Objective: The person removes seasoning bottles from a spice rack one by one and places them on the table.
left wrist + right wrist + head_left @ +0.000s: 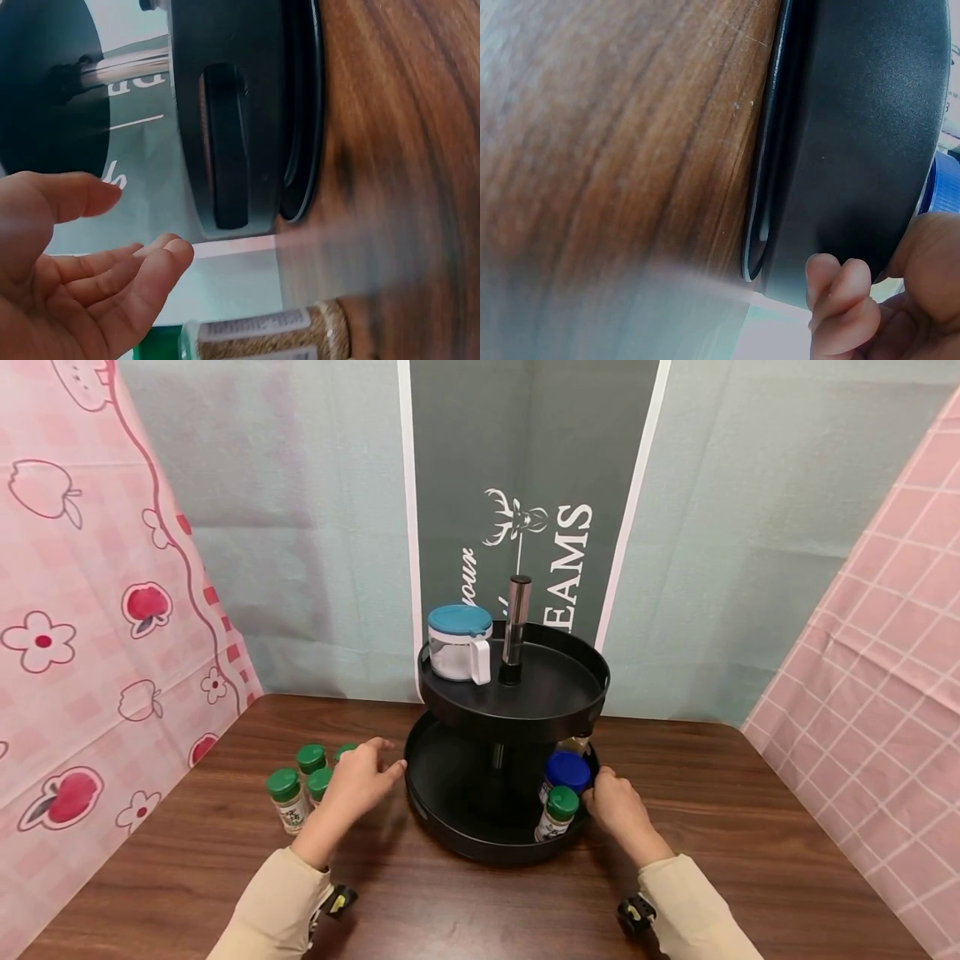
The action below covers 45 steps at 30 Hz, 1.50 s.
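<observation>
Turntable [517, 725], black, two-tier, part loaded. Step in hand, as judged: steadying or turning the lower tier [480, 847] by its rim, within a job of arranging jars. Next move, as judged, calls for a matching left-side hold or a gentle right-side turn, easy enough to keep the load upright

Left hand [363, 785], near left: thumb and fingers apart, nothing held; just beside the left rim, a gap showing in the left wrist view

Right hand [618, 810], near right: thumb over the rim, fingers curled at the outer wall, pinching the right side of the lower tier

Placing: turntable on brown table [697, 810], between the hands; rim within the right grip, outside the left

Single jar [557, 817], green cap, on the lower tier, near right, beside the right hand; blue-lidded container [567, 770] just beyond; something farther there, mostly hidden

Green-capped jars [285, 787], four showing, on the table at left, partly behind the left hand

Upper tier [555, 672]: handled canister [460, 647], turquoise lid, at left; metal post [515, 627] rising centrally

Curtain [315, 568], grey-green, far side
</observation>
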Each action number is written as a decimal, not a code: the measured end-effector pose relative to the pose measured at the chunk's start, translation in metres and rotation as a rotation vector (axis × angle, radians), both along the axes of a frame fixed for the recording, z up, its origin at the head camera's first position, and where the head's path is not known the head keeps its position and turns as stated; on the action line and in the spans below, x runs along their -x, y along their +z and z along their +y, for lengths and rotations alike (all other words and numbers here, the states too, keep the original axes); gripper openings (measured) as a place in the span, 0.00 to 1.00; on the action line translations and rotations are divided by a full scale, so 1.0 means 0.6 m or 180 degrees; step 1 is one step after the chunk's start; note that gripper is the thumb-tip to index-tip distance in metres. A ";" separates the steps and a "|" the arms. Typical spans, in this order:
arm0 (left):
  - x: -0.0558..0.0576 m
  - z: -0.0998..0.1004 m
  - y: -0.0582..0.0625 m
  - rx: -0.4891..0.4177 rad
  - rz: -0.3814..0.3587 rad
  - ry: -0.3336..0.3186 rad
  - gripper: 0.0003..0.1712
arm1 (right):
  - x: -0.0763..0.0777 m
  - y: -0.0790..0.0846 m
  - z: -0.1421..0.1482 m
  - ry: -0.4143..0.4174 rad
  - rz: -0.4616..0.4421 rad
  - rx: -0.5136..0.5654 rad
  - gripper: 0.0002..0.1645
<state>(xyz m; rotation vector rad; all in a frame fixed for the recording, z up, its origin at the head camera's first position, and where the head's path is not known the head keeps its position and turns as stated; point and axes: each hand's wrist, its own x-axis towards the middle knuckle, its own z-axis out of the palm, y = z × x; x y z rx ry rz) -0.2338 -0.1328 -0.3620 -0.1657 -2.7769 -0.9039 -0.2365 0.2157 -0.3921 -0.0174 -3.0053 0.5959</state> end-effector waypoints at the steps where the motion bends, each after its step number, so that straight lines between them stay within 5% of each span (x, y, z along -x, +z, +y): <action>1: 0.002 0.003 -0.002 -0.0006 -0.0032 0.0000 0.22 | 0.000 0.000 0.000 -0.0004 -0.0003 -0.0001 0.20; 11: 0.018 0.024 -0.017 -0.0071 -0.0472 0.0091 0.29 | 0.000 -0.002 0.000 0.0006 0.0003 -0.0007 0.22; 16: 0.027 0.028 -0.023 -0.0091 -0.0665 0.0077 0.18 | -0.002 0.000 -0.002 -0.0025 -0.0010 0.0018 0.22; 19: 0.032 0.029 -0.029 -0.0063 -0.0686 0.0058 0.13 | -0.002 0.001 -0.003 -0.0052 0.0017 0.0040 0.22; 30: 0.039 0.033 -0.057 -0.0157 -0.0720 0.0157 0.17 | 0.001 -0.001 -0.004 0.0005 0.0044 0.0032 0.18; 45: 0.038 0.043 -0.054 -0.0049 -0.0714 0.0160 0.16 | 0.002 0.000 0.004 0.0057 0.0019 0.0046 0.27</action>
